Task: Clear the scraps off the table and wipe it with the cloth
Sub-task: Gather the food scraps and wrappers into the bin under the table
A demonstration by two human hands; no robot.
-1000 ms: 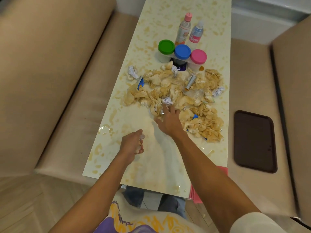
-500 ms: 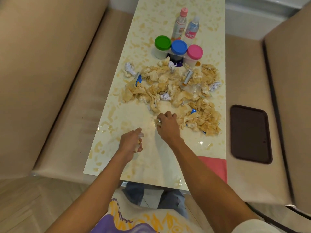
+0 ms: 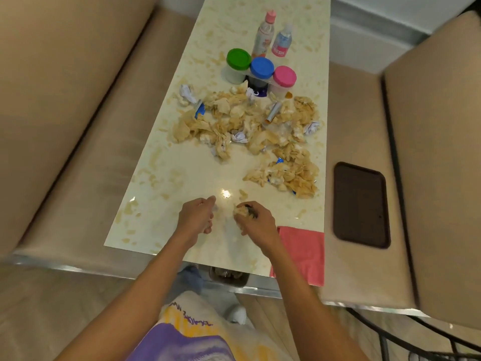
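head view: our right hand [image 3: 256, 221] clutches a clump of scraps [image 3: 241, 211] near the tabletop [image 3: 166, 183] edge; left hand [image 3: 196, 217] curled, contents unclear. the main pile [image 3: 244, 126] lies mid-tabletop, pink cloth [image 3: 304, 254] beside our wrist. a loose grip could scatter crumbs.

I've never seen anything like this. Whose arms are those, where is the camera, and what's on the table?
No machine here: a person wears a camera on the head, looking down at their own hands. The right hand grips a clump of scraps; the left hand is curled, whether round anything I cannot tell. On the table lie a pile of scraps, three lidded jars, two bottles and a pink cloth. A dark tray rests on the seat beside it.
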